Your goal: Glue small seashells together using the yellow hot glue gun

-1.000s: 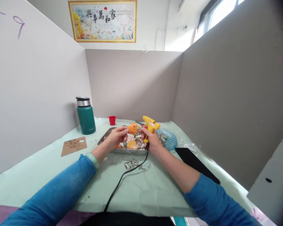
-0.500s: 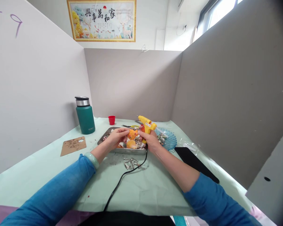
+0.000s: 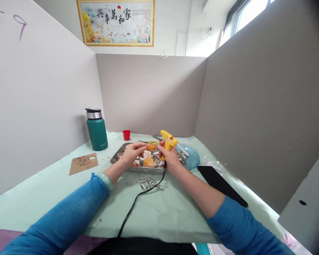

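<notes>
Over a metal tray of mixed seashells, my left hand pinches the side of an orange shell-like piece, now showing only a narrow strip. My right hand grips a yellow glue gun, its nozzle pointing up and away to the left. The right fingertips sit close to the other side of the orange piece; whether they touch it I cannot tell. A pale glue stick sticks out of the gun's back. From its handle a black cord runs toward me.
Several small metal clips lie in front of the tray. A blue scalloped dish stands on the right, near a black flat panel. On the left are a green bottle, a brown card and a red cup.
The orange piece has tilted from facing me to nearly edge-on and sits slightly higher. The glue gun has shifted a little to the right and tipped.
</notes>
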Action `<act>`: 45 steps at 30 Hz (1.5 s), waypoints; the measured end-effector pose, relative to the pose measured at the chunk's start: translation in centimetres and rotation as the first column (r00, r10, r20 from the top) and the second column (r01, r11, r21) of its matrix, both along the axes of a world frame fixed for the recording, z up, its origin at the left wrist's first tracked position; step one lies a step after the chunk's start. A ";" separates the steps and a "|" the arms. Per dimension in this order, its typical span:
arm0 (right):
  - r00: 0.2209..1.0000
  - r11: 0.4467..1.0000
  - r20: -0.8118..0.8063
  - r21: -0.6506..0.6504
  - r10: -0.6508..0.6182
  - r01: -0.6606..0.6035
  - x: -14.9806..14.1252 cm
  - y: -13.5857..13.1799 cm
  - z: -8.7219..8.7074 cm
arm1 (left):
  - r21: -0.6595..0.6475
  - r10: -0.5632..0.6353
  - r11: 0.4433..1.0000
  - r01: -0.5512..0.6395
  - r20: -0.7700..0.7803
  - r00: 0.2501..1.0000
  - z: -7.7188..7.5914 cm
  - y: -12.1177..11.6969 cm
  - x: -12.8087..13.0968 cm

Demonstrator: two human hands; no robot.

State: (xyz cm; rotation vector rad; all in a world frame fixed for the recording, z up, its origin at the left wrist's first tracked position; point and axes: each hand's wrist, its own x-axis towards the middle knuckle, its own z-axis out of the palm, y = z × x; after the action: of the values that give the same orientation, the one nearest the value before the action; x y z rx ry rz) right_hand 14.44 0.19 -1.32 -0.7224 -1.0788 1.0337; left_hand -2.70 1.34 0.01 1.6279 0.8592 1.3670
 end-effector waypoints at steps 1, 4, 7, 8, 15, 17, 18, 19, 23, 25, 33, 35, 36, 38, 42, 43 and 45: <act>1.000 1.000 -0.014 -0.006 -0.011 0.011 0.0 0.1 0.0 | 0.067 0.045 0.997 -0.044 -0.014 0.999 0.0 0.0 0.0; 1.000 1.000 -0.020 -0.026 0.009 -0.010 0.2 0.3 0.1 | 0.304 0.176 0.942 -0.143 -0.083 0.981 -0.1 0.1 0.2; 0.998 0.998 0.028 -0.036 0.048 -0.047 0.3 0.3 0.2 | 0.528 0.288 0.836 -0.147 -0.195 0.937 -0.3 -0.2 0.4; 0.998 0.998 0.041 -0.034 0.056 -0.054 0.3 0.3 0.2 | 0.576 0.315 0.807 -0.134 -0.227 0.922 -0.4 -0.4 0.5; 0.998 0.998 0.040 -0.025 0.056 -0.055 0.2 0.3 0.1 | 0.642 0.361 0.758 -0.109 -0.275 0.891 -0.8 -1.1 0.8; 0.998 0.999 0.054 -0.030 0.041 -0.040 0.1 0.2 0.1 | 0.641 0.362 0.759 -0.114 -0.270 0.892 -0.8 -1.0 0.8; 0.998 0.999 0.060 -0.036 0.029 -0.027 0.0 0.2 0.2 | 0.644 0.368 0.756 -0.117 -0.271 0.890 -0.8 -1.0 0.8; 0.998 0.999 0.064 -0.044 0.017 -0.014 -0.1 0.1 0.2 | 0.649 0.377 0.751 -0.119 -0.275 0.884 -0.8 -1.0 0.8; 0.997 0.997 0.079 -0.070 -0.016 0.021 -0.2 0.2 0.3 | 0.675 0.411 0.729 -0.109 -0.305 0.859 -0.7 -1.2 0.9; 0.995 0.997 0.092 -0.068 -0.041 0.047 0.1 0.5 0.2 | 0.666 0.402 0.739 -0.105 -0.310 0.862 -0.7 -1.1 0.8; 0.920 0.906 0.156 -0.180 -0.359 0.384 3.6 2.8 1.0 | 0.336 0.350 0.907 -0.256 -0.261 0.900 -1.3 1.1 0.0; 0.901 0.881 0.175 -0.202 -0.398 0.429 4.5 3.2 1.2 | 0.267 0.318 0.931 -0.249 -0.260 0.912 -1.3 1.2 0.0; 0.883 0.863 0.211 -0.210 -0.420 0.460 4.9 3.4 1.2 | 0.241 0.304 0.940 -0.244 -0.257 0.917 -1.3 1.2 0.0; 0.839 0.833 0.311 -0.197 -0.446 0.516 5.8 4.0 1.1 | 0.201 0.281 0.951 -0.235 -0.249 0.927 -1.1 0.9 0.1; 0.758 0.808 0.500 -0.176 -0.419 0.563 7.7 5.4 0.5 | 0.159 0.251 0.963 -0.216 -0.252 0.935 -0.6 0.3 0.3; 0.734 0.802 0.535 -0.163 -0.418 0.575 8.3 5.7 0.3 | 0.154 0.245 0.965 -0.211 -0.256 0.935 -0.6 0.2 0.3; 0.692 0.794 0.592 -0.138 -0.413 0.591 9.2 6.3 0.0 | 0.145 0.237 0.968 -0.205 -0.258 0.936 -0.4 0.2 0.3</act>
State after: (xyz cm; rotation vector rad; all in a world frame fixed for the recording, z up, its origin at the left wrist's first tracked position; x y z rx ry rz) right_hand 23.59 6.50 -1.35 -1.5599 -1.0840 0.5134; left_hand -2.40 1.54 -0.44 1.8871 1.1755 1.3839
